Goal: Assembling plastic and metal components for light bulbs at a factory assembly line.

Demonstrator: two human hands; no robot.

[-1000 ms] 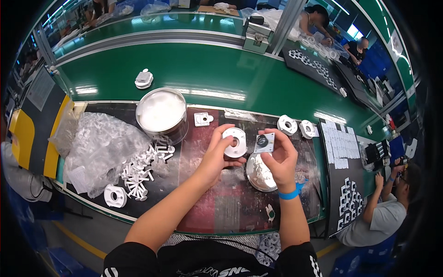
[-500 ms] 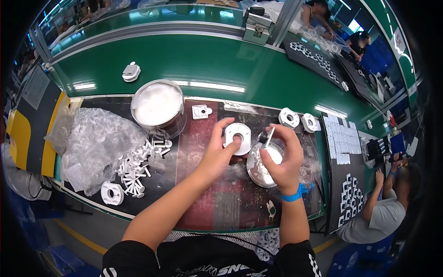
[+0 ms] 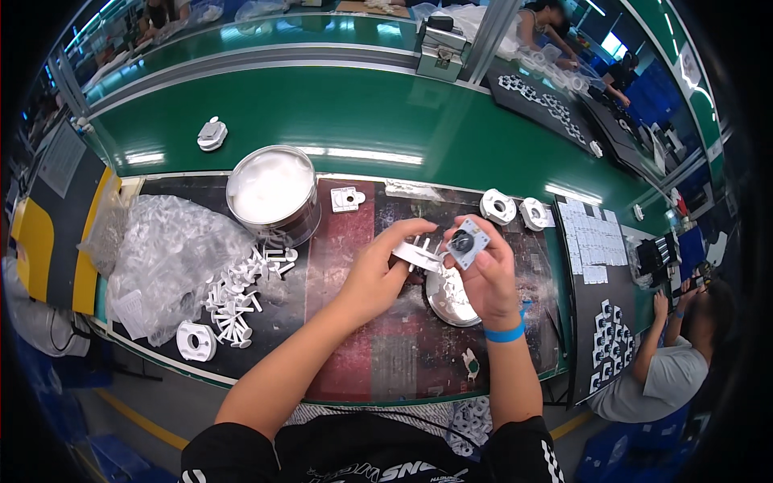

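My left hand (image 3: pixel 372 278) grips a white plastic ring-shaped housing (image 3: pixel 417 257), now tilted nearly edge-on, with short posts standing up from it. Close on its right, my right hand (image 3: pixel 495 283) pinches a small pale square plate with a black round part (image 3: pixel 465 241) at its middle, its face turned up. The two pieces are side by side; whether they touch I cannot tell. Beneath my hands stands a round open tin (image 3: pixel 452 299) with white, shiny contents, partly hidden by my right hand.
A large tub of white material (image 3: pixel 272 185) stands behind loose white plastic pins (image 3: pixel 233 298) and a clear bag (image 3: pixel 169 249). More white housings (image 3: pixel 498 207) lie around the mat. A green conveyor belt (image 3: pixel 346 113) runs behind. At right, a person sits beside a black board (image 3: pixel 592 322).
My left hand has tipped the housing from face-up to nearly edge-on. The right hand has turned the square plate face-up and moved it slightly lower. A housing on the belt has shifted left.
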